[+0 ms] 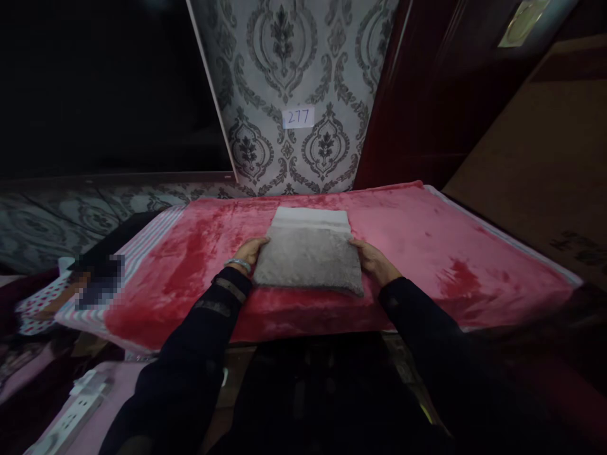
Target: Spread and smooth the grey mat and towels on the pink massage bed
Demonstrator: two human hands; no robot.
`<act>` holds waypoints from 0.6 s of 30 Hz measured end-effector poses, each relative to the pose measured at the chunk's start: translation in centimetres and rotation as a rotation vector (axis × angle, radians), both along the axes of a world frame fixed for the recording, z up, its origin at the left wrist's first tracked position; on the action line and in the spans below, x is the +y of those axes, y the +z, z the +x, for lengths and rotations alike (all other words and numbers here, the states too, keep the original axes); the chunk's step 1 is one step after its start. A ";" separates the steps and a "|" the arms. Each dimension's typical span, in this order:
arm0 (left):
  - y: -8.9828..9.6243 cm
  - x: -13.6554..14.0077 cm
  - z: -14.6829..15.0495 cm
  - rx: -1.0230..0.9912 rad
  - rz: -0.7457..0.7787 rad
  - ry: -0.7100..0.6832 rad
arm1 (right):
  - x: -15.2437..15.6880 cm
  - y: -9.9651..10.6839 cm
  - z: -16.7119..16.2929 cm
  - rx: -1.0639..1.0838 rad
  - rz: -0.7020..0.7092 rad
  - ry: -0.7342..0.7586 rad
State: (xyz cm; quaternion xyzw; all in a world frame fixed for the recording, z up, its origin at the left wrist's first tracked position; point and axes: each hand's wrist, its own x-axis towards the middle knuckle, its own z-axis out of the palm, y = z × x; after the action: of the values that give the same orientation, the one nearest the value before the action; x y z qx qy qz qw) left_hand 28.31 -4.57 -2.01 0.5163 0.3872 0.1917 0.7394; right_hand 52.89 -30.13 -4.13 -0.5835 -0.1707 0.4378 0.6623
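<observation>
A folded grey towel point(310, 256) with a pale band along its far edge lies flat on a red plush blanket point(398, 234). My left hand point(252, 251), with a bracelet at the wrist, grips the towel's left edge. On the opposite side, my right hand point(374, 260) holds the right edge near its upper part. Both thumbs rest at the towel's sides, and the other fingers are partly hidden. The towel's near edge hangs slightly uneven at the right corner.
The blanket has a striped border point(156, 243) on the left. Behind stand a dark screen point(109, 88) and patterned wallpaper with a paper label point(298, 117). A white power strip point(71, 417) lies at lower left. A brown panel point(545, 145) rises at right.
</observation>
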 end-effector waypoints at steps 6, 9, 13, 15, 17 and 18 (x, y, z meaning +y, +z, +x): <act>0.4 1.9 3.0 0.001 0.118 0.033 | 3.5 0.8 2.1 0.004 -0.047 -0.037; 0.6 2.2 4.0 -0.033 0.198 0.045 | 4.8 1.3 2.8 -0.059 0.005 -0.077; 1.2 1.9 4.9 -0.153 0.314 0.068 | 5.8 2.1 4.4 -0.293 0.202 -0.167; 1.3 1.6 5.2 -0.197 0.386 0.092 | 5.8 2.2 5.4 -0.362 0.209 -0.260; 1.1 1.4 5.3 -0.184 0.424 0.110 | 5.4 1.6 6.0 -0.338 0.130 -0.328; 0.9 1.3 5.3 -0.159 0.421 0.112 | 5.0 1.1 6.1 -0.321 0.097 -0.335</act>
State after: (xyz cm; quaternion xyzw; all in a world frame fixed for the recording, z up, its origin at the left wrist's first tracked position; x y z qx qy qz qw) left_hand 33.58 -3.31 -1.15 0.6200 0.3073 0.3493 0.6318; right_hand 59.03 -25.13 -3.00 -0.6335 -0.1953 0.2148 0.7173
